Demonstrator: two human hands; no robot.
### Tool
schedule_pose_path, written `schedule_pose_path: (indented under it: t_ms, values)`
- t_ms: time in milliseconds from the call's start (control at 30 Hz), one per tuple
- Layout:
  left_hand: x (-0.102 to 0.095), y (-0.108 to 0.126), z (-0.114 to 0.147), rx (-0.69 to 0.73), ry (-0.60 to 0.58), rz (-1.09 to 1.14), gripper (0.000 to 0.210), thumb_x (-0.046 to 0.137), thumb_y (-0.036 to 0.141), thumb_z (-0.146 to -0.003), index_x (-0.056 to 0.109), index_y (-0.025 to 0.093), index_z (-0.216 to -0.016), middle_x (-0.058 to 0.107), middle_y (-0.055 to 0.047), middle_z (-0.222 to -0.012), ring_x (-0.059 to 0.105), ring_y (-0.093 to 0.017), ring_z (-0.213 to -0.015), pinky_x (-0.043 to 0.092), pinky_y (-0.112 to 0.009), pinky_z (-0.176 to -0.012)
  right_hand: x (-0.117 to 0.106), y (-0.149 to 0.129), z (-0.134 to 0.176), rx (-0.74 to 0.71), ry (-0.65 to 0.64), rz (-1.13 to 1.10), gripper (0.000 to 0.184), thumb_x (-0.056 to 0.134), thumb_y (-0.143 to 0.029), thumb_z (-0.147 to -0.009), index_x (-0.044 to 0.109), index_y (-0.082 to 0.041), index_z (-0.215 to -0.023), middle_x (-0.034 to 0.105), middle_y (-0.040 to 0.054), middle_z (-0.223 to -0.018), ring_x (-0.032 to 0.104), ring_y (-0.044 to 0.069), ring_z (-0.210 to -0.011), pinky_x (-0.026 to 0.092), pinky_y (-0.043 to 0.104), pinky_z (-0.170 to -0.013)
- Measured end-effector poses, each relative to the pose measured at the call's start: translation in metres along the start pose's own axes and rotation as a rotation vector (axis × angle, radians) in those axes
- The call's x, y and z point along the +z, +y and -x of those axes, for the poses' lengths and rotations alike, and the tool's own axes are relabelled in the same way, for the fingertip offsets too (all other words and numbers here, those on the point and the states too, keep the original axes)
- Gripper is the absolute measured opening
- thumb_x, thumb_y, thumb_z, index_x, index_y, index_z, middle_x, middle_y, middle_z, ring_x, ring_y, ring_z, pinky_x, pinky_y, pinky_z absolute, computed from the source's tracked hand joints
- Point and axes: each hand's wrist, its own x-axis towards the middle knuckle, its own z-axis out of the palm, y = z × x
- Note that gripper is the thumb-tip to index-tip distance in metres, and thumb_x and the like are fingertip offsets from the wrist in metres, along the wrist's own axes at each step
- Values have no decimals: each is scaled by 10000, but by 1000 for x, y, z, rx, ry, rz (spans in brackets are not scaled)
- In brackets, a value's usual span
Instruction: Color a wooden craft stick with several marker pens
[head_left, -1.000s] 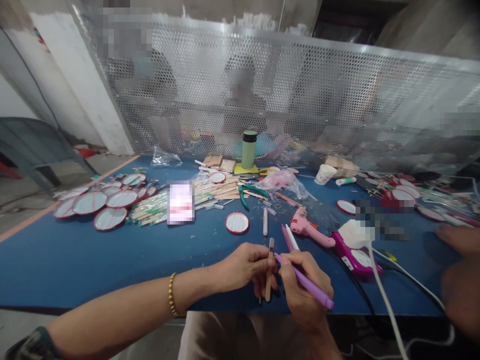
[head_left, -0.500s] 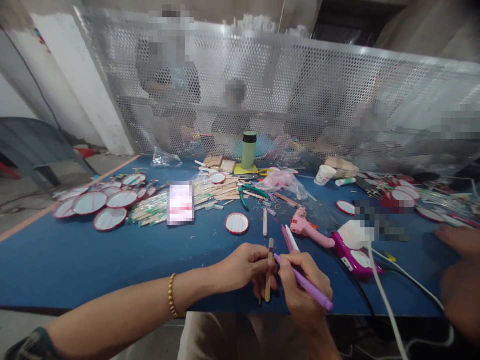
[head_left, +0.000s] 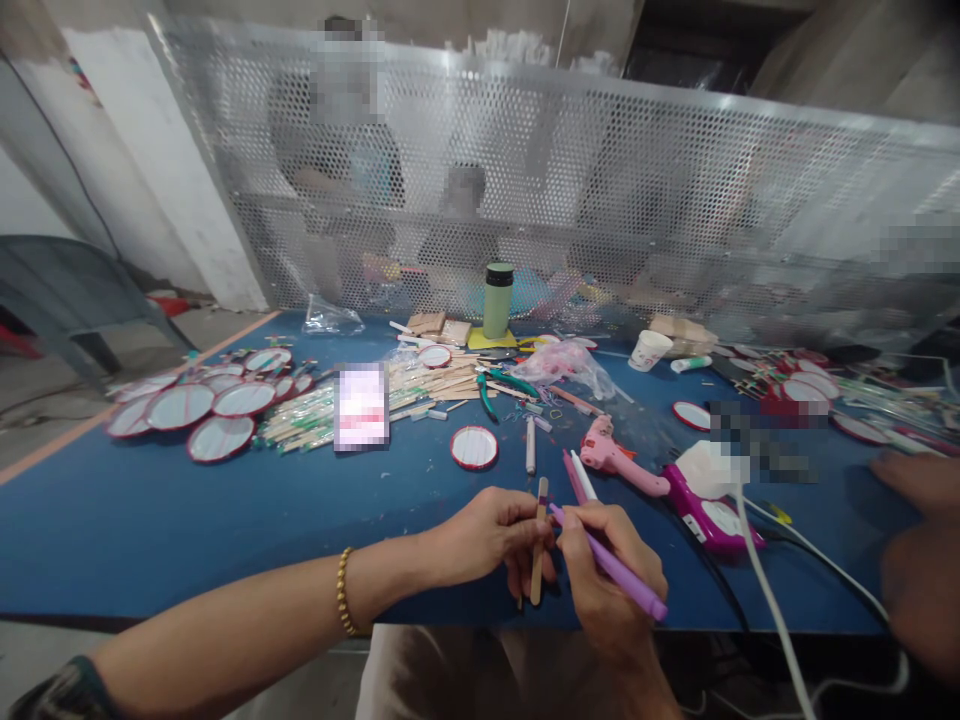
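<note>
Near the front edge of the blue table, my left hand [head_left: 510, 535] pinches a wooden craft stick [head_left: 538, 570] upright, its upper end marked with a purple band and a pale tip. In my right hand [head_left: 611, 570] is a purple marker pen [head_left: 619, 570], its tip close beside the stick's upper part. I cannot tell whether tip and wood touch. Just beyond the right hand lie a white pen [head_left: 583, 474] and a pink pen [head_left: 574, 478]. A grey-white marker [head_left: 531, 446] and a round red-rimmed white disc [head_left: 474, 447] lie farther forward.
A pink glue gun [head_left: 619, 458] and a magenta power strip [head_left: 712, 515] with cables sit to the right. Red-rimmed discs [head_left: 180, 405] pile at left, near many sticks [head_left: 442, 383]. Green-handled pliers [head_left: 489, 395], a green bottle [head_left: 497, 305] and a paper cup [head_left: 649, 350] stand or lie behind.
The purple marker's tip has shifted very slightly to the right, away from the stick. My left hand and the stick stay almost where they were.
</note>
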Motion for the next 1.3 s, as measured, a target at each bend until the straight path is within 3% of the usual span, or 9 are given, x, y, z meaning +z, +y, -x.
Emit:
schedule_pose_path:
  t_ms: [967, 1300]
  values:
    - [-1, -4, -1, 5, -6, -11, 569, 604, 734, -769, 514, 171, -771, 632, 10, -606, 522, -82, -410, 423, -221, -459, -3, -2, 1, 7, -57, -29, 160, 577, -195, -902, 653, -193, -761, 678, -13, -617, 630, 105, -498, 499, 192, -492]
    - [-2, -4, 0, 0, -2, -9, 640, 622, 792, -700, 541, 159, -748, 630, 2, -610, 498, -78, -401, 437, -233, -466, -3, -3, 0, -15, -98, -73, 150, 570, -180, -913, 652, -195, -788, 683, -16, -637, 636, 101, -501, 504, 192, -511]
